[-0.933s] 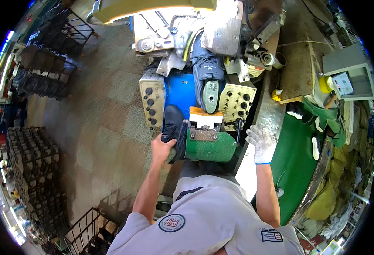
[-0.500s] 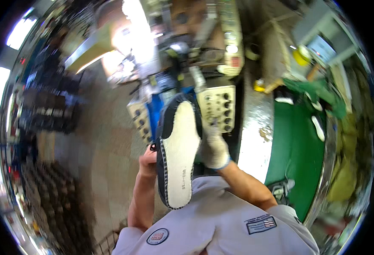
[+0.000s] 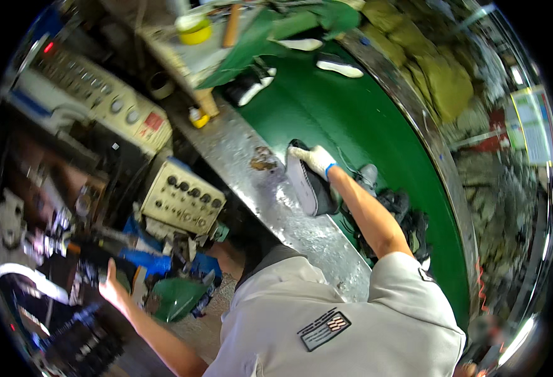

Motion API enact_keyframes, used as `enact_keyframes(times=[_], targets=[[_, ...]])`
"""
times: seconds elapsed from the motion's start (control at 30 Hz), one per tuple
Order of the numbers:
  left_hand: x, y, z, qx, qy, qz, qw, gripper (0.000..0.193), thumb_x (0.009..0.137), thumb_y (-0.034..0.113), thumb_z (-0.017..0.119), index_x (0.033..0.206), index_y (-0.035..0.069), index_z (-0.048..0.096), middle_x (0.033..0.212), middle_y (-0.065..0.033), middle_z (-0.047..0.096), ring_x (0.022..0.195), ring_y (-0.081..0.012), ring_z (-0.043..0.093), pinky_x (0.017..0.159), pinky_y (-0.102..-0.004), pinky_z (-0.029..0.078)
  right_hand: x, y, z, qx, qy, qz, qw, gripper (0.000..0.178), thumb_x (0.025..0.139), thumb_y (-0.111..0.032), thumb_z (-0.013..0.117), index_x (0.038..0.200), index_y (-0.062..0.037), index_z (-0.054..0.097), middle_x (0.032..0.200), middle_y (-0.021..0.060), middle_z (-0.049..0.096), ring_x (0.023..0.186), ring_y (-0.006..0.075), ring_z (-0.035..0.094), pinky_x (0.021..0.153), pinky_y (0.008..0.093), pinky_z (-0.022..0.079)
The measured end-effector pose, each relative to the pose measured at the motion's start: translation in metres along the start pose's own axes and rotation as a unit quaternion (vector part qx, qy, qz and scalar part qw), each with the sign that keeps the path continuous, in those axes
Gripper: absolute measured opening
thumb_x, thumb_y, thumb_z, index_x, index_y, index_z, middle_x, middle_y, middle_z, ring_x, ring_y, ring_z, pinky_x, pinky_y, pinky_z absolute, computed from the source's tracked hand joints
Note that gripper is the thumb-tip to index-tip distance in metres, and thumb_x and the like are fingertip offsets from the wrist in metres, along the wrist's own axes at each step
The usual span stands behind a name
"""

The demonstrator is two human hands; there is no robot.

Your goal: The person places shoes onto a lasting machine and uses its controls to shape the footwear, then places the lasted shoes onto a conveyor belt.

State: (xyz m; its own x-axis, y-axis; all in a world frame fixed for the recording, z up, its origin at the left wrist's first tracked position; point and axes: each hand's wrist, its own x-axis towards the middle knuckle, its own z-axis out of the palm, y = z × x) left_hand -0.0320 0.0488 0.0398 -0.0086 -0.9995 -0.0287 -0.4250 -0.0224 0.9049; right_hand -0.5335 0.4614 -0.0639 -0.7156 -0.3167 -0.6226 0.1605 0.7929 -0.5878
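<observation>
Holding black shoe [image 3: 319, 191], gloved right hand [image 3: 315, 159], lettered patch [image 3: 325, 330], red label [image 3: 153, 125]

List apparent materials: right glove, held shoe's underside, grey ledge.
Right glove: probably knit fabric, matte; soft-looking, off-white, blue cuff edge.
Shoe's underside: possibly woven fabric or fibreboard, matte; pale, little shine.
Grey ledge: likely bare metal, worn; bright glare, brown rust-like patch.

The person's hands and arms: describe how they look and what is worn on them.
The right hand wears an off-white, knit-looking glove with a blue cuff edge. The left hand is ungloved. Both forearms are bare. The right arm's short, pale grey sleeve carries a small dark marking.
</observation>
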Motion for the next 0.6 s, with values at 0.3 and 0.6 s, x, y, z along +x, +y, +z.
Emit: enact_keyframes(times=[0.3, 0.6], targets=[[-0.008, 0.01, 0.014, 0.018, 0.06, -0.028, 0.998, 0.025, 0.075, 0.012, 0.083, 0.065, -0.003, 0.066, 0.062, -0.0014, 0.054, 0.05, -0.0151, 0.041, 0.048, -0.0367, 0.033, 0.018, 0.088, -0.036, -0.188, 0.26, -0.085, 0.943, 0.057, 0.086, -0.041, 0.066, 0.124, 0.0014, 0.06, 0.12, 0.0227, 0.065, 0.11, 0.0387, 0.064, 0.097, 0.0448, 0.049], [-0.003, 0.028, 0.002, -0.053, 0.046, -0.112, 0.991, 0.022, 0.08, 0.018, 0.081, 0.073, 0.001, 0.07, 0.07, -0.0011, 0.059, 0.058, -0.0139, 0.056, 0.052, -0.0297, 0.044, -0.045, 0.032, 0.093, 0.239, -0.001, -0.139, 0.961, 0.06, 0.091, -0.04, 0.067, 0.131, 0.0046, 0.06, 0.129, 0.0242, 0.063, 0.124, 0.0332, 0.06, 0.106, 0.0388, 0.044]])
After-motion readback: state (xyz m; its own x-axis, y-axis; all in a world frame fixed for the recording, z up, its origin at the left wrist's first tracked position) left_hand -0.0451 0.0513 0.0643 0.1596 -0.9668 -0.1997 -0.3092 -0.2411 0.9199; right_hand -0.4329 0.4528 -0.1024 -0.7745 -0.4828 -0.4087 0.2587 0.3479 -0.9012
